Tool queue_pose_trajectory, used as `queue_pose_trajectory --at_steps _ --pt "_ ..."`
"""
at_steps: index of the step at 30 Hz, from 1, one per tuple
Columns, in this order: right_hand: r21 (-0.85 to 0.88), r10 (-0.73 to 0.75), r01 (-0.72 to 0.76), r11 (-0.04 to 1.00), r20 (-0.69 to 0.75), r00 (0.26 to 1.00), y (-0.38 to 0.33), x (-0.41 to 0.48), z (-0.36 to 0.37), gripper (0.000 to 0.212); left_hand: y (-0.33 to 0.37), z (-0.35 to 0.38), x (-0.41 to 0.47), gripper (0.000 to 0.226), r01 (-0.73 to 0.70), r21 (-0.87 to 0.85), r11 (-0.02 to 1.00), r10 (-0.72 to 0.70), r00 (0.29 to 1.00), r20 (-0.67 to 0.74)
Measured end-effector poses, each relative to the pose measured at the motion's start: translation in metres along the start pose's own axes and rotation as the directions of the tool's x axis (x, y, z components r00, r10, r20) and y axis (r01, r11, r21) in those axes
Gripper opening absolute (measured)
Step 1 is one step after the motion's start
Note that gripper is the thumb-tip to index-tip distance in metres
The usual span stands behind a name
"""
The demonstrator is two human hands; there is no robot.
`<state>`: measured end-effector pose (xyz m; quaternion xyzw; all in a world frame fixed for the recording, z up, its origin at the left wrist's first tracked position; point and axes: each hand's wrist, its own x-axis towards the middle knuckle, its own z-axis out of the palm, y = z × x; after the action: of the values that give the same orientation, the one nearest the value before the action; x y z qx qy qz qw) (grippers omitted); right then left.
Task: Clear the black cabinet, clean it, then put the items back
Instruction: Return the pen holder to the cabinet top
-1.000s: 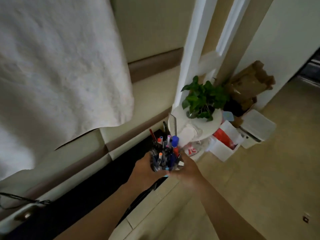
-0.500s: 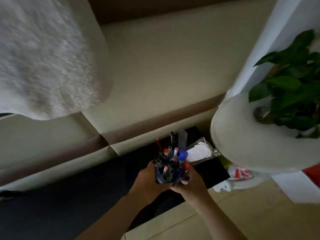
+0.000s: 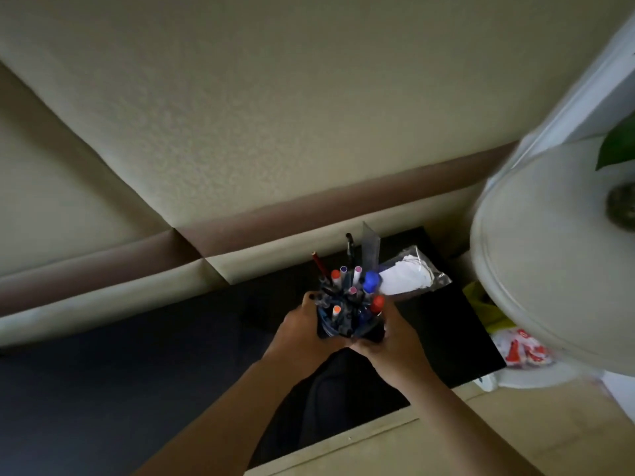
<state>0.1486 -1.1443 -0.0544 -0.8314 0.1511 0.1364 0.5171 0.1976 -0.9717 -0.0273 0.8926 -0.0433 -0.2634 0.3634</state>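
Note:
A dark pen holder (image 3: 348, 324) crammed with several markers, pens and a clear ruler is gripped from both sides, my left hand (image 3: 302, 333) on its left and my right hand (image 3: 395, 333) on its right. It hangs just above the top of the long black cabinet (image 3: 137, 389), near the cabinet's right end. A clear plastic bag with white contents (image 3: 412, 274) lies on the cabinet right behind the holder. Whether the holder's base touches the cabinet top is hidden by my hands.
A beige padded wall panel (image 3: 275, 132) rises behind the cabinet. A round white stand (image 3: 536, 269) with a green plant (image 3: 618, 146) overhangs on the right. Under it are a yellow-green item (image 3: 488, 310) and a red-and-white plastic bag (image 3: 519, 352). Tiled floor (image 3: 446, 448) lies in front.
The view has dropped closer to the cabinet. Both hands have carried the pen holder down over the cabinet's right end; the white cloth at upper left has left the frame.

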Motion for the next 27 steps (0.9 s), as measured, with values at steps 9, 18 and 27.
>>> queue_pose_trajectory --at_steps 9,18,27 --pt "-0.017 0.027 -0.026 1.000 0.024 0.999 0.006 0.004 0.002 0.072 -0.003 0.006 -0.004 0.075 0.056 -0.103 0.993 -0.051 0.997 0.053" --pt "-0.039 0.053 -0.051 0.998 0.064 0.997 0.010 0.010 0.002 0.073 -0.006 0.009 -0.001 0.078 0.075 -0.135 0.988 -0.065 0.995 0.079" --pt "-0.076 0.060 -0.054 0.996 0.081 0.995 0.008 0.012 -0.001 0.072 -0.006 0.010 0.001 0.078 0.080 -0.129 0.988 -0.070 0.994 0.086"
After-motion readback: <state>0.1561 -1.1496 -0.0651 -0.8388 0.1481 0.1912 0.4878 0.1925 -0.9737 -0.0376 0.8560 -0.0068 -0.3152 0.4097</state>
